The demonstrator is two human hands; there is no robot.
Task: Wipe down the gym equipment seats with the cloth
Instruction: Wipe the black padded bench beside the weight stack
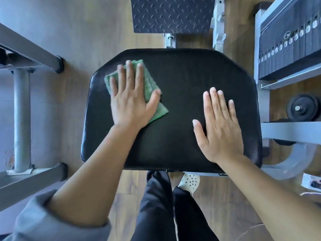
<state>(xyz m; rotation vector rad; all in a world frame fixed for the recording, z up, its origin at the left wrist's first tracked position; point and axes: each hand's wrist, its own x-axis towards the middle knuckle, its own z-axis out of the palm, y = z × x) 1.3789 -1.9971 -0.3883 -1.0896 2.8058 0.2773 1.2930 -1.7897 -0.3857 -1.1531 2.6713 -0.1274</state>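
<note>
A black padded seat fills the middle of the view, seen from above. A folded green cloth lies on its far left part. My left hand presses flat on the cloth with straight, spread fingers, and the cloth shows past the fingertips and beside the thumb. My right hand rests flat on the bare right half of the seat, fingers straight, holding nothing.
A black tread footplate sits beyond the seat. A grey weight stack and frame stand at the right, with a black roller below. Grey metal frame bars stand at the left. My legs and a white shoe are below the seat.
</note>
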